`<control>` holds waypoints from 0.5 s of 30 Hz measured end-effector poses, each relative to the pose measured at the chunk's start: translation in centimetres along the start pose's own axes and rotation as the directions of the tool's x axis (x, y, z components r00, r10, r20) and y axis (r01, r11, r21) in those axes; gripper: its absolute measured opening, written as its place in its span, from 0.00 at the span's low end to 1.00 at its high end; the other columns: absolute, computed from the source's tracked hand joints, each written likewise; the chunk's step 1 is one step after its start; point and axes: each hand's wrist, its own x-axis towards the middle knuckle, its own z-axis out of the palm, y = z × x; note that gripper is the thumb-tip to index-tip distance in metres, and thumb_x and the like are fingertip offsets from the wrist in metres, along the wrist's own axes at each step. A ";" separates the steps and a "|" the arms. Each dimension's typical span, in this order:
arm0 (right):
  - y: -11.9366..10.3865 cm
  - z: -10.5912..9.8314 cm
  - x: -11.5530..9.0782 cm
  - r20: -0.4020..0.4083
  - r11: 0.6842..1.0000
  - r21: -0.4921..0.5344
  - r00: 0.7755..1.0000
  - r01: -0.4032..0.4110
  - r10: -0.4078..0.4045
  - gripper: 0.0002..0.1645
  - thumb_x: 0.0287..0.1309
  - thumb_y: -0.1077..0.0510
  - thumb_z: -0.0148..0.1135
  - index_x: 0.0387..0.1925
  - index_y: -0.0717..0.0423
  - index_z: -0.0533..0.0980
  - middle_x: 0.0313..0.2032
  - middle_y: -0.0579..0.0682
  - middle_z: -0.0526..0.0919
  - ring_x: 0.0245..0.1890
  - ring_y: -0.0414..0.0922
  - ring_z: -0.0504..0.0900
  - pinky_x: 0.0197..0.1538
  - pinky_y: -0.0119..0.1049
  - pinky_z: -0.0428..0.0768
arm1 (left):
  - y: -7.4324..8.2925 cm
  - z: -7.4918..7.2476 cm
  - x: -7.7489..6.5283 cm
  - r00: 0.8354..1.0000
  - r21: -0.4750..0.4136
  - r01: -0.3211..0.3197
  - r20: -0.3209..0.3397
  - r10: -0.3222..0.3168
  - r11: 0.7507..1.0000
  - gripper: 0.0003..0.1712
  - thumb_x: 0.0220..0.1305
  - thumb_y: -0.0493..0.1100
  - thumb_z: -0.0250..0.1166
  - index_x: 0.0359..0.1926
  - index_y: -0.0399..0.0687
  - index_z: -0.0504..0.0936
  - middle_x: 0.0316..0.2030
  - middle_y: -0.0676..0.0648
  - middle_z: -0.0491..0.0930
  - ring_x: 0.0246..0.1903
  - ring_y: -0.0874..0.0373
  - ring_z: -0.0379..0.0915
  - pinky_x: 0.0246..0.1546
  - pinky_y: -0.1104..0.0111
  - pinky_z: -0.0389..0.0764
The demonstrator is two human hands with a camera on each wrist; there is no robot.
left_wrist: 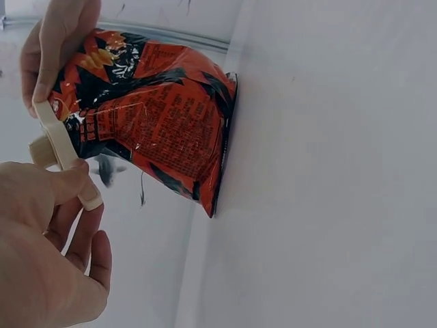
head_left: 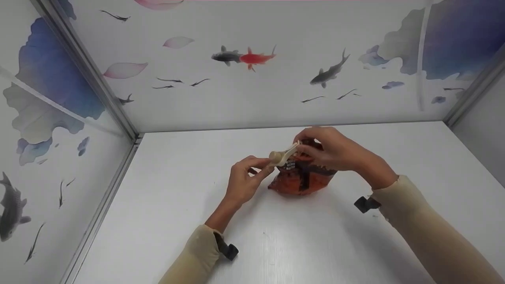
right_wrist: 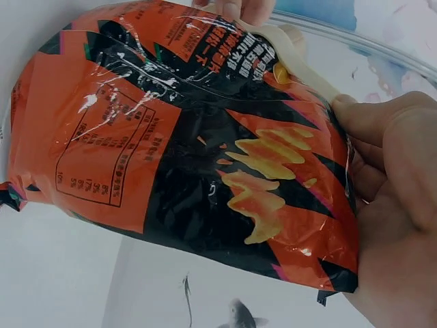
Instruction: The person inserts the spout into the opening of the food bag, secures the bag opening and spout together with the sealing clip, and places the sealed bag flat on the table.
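An orange-and-black snack bag [head_left: 317, 179] stands on the white table, its printed back and chip pictures plain in the right wrist view. Across its top lies a cream sealing clip [left_wrist: 60, 137] with a round cap-like knob [left_wrist: 42, 152]. My left hand [head_left: 245, 179] pinches one end of the clip between thumb and fingers. At the clip's other end, my right hand [head_left: 337, 150] grips the bag's top corner, its thumb against the clip [right_wrist: 293, 58]. Whether the clip is fully closed over the bag cannot be seen.
The white table [head_left: 158, 205] is bounded by a back wall panel [head_left: 256, 102] painted with fish and petals. A left panel [head_left: 35, 157] carries similar pictures, with metal edging [head_left: 126, 118] at the corner. Black devices [head_left: 229, 251] sit at both wrists.
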 end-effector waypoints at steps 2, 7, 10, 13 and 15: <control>-0.1 0.1 0.0 -0.002 1.000 -0.003 1.000 0.000 0.000 0.09 0.78 0.58 0.65 0.55 0.52 0.83 0.44 0.45 0.88 0.43 0.42 0.82 0.46 0.35 0.86 | 0.0 -0.1 -0.1 1.000 0.005 -0.003 0.015 0.003 1.000 0.13 0.75 0.49 0.72 0.56 0.57 0.91 0.47 0.55 0.90 0.50 0.61 0.85 0.51 0.63 0.85; -0.1 0.2 0.0 -0.027 1.000 -0.015 1.000 0.015 -0.015 0.11 0.76 0.59 0.66 0.56 0.51 0.83 0.44 0.45 0.88 0.41 0.41 0.82 0.44 0.33 0.84 | 0.2 0.0 -0.1 0.999 0.007 -0.008 0.046 0.008 1.000 0.12 0.76 0.47 0.71 0.56 0.56 0.89 0.50 0.54 0.89 0.51 0.60 0.85 0.53 0.62 0.87; -0.1 0.2 0.0 -0.046 0.999 -0.040 0.999 0.018 -0.020 0.14 0.75 0.59 0.68 0.58 0.52 0.84 0.45 0.46 0.88 0.41 0.42 0.82 0.43 0.35 0.84 | 0.2 0.1 -0.1 0.999 -0.002 -0.021 0.046 0.021 1.000 0.11 0.75 0.45 0.71 0.55 0.55 0.88 0.48 0.54 0.90 0.50 0.60 0.85 0.54 0.62 0.87; -0.2 0.3 -0.1 -0.058 0.994 -0.103 0.998 0.021 -0.027 0.17 0.74 0.58 0.69 0.61 0.54 0.84 0.48 0.47 0.90 0.43 0.43 0.84 0.46 0.40 0.88 | 0.3 0.2 -0.1 0.999 -0.011 -0.029 0.038 0.030 1.000 0.10 0.75 0.44 0.71 0.54 0.55 0.88 0.46 0.54 0.90 0.49 0.61 0.85 0.56 0.63 0.87; -0.2 0.3 -0.2 -0.059 0.989 -0.143 0.998 0.021 -0.030 0.19 0.74 0.57 0.69 0.63 0.56 0.84 0.49 0.48 0.91 0.44 0.44 0.86 0.49 0.44 0.90 | 0.3 0.2 -0.1 0.999 -0.013 -0.026 0.030 0.026 1.000 0.09 0.75 0.44 0.71 0.54 0.55 0.88 0.45 0.54 0.90 0.48 0.61 0.85 0.56 0.64 0.87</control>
